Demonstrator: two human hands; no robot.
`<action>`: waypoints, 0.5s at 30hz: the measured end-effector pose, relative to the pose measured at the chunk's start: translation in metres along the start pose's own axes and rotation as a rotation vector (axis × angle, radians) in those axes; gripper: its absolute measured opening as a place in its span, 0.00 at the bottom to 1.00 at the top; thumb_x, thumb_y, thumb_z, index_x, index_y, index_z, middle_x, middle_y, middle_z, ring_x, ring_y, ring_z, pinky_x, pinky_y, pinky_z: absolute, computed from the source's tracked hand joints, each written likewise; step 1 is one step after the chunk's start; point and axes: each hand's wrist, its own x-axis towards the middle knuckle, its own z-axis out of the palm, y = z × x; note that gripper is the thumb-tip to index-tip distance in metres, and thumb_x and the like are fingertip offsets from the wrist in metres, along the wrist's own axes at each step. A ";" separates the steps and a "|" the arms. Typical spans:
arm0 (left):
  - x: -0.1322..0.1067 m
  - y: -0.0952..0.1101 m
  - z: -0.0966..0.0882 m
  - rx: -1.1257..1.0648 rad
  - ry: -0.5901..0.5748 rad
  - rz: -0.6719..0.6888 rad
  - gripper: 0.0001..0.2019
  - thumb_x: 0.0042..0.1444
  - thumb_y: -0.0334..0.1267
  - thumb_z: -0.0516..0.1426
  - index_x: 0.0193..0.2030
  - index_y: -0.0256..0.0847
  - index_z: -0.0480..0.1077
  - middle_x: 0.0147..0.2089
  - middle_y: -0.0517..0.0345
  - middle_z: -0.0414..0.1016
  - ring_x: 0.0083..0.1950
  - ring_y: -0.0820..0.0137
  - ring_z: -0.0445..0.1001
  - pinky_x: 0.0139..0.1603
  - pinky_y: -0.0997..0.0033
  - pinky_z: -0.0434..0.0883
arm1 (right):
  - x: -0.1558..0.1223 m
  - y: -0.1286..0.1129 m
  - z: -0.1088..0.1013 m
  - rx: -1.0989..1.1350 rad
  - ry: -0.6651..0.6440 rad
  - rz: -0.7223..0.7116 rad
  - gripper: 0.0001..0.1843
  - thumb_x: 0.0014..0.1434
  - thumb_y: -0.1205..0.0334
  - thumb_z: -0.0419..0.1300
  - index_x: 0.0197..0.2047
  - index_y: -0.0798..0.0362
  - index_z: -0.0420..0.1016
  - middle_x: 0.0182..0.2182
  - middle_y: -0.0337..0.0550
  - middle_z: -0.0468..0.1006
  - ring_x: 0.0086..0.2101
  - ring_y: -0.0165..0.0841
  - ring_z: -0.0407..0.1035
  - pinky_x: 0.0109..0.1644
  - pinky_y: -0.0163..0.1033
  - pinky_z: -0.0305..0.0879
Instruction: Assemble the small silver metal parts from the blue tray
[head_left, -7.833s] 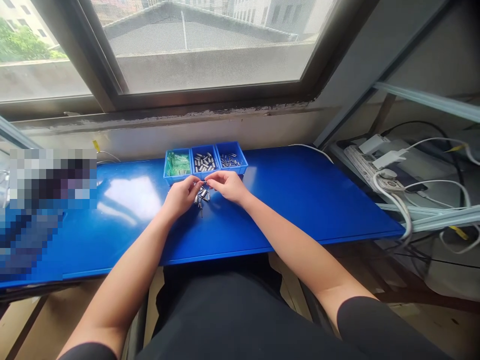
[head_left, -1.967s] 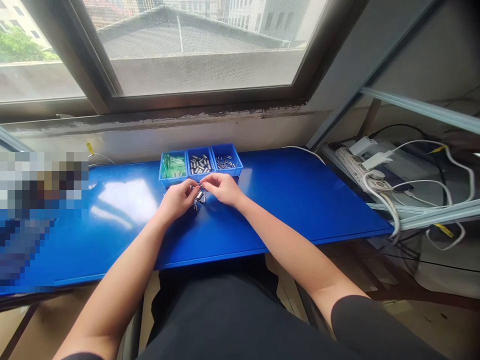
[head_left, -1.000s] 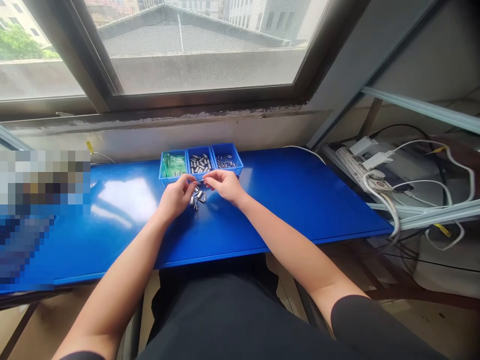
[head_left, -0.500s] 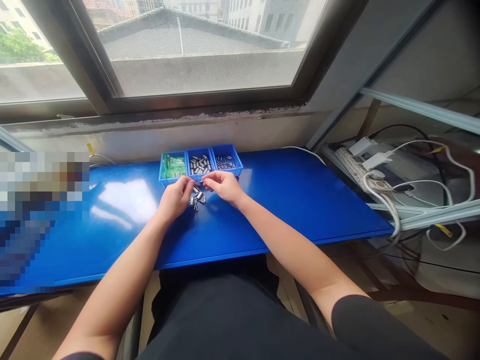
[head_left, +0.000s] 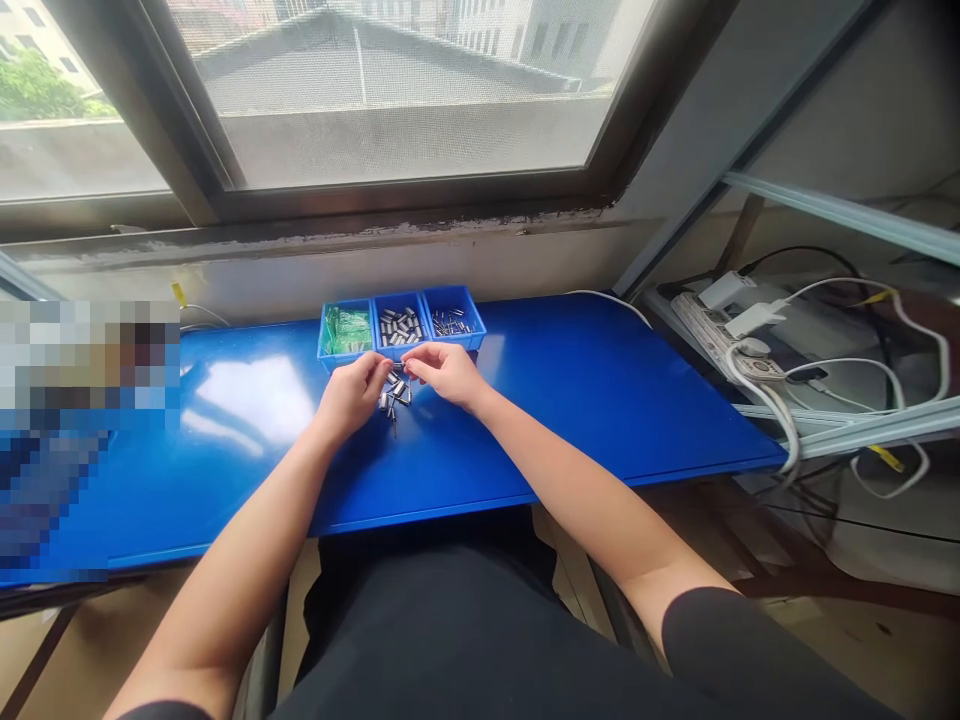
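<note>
My left hand (head_left: 352, 392) and my right hand (head_left: 450, 372) meet just in front of the bins, thumb and fingers pinched. Between their fingertips runs a small dark and silver metal part (head_left: 398, 366), gripped from both sides; its exact kind is too small to make out. Below it, several similar metal pieces (head_left: 395, 390), some with thin shafts, lie in a loose pile on the table. Behind the hands, the middle blue bin (head_left: 397, 299) holds several short silver and black cylinders. Thin metal pins (head_left: 450, 325) lie in the right-hand bin (head_left: 474, 318).
The left bin (head_left: 321, 335) contains green plastic wrapping (head_left: 349, 328). All three bins stand toward the rear of a blue table (head_left: 600, 400), below a window. To the right, a power strip (head_left: 712, 335) with white cables rests on a shelf. Pixelation covers the far left.
The fingertips have shifted very slightly around the small metal part. The bins and the loose pile look the same.
</note>
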 end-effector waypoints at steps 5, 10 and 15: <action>-0.001 0.005 0.001 -0.082 -0.014 0.021 0.13 0.63 0.48 0.53 0.38 0.40 0.71 0.22 0.65 0.65 0.22 0.75 0.59 0.27 0.74 0.59 | 0.000 0.002 0.000 0.001 -0.013 -0.001 0.12 0.54 0.57 0.66 0.38 0.56 0.78 0.32 0.45 0.81 0.32 0.32 0.75 0.41 0.40 0.74; 0.000 0.006 -0.001 -0.026 0.022 0.036 0.16 0.63 0.47 0.52 0.29 0.39 0.68 0.21 0.63 0.63 0.23 0.76 0.57 0.27 0.74 0.57 | -0.003 0.002 0.001 -0.121 -0.042 -0.088 0.11 0.55 0.58 0.64 0.39 0.55 0.78 0.35 0.45 0.81 0.35 0.33 0.75 0.43 0.40 0.72; 0.000 0.004 0.000 -0.033 -0.002 0.041 0.18 0.64 0.49 0.52 0.30 0.39 0.70 0.21 0.64 0.62 0.24 0.76 0.57 0.26 0.74 0.56 | -0.006 -0.003 0.003 -0.248 -0.058 -0.139 0.11 0.57 0.57 0.64 0.39 0.54 0.80 0.36 0.44 0.82 0.35 0.33 0.75 0.41 0.38 0.70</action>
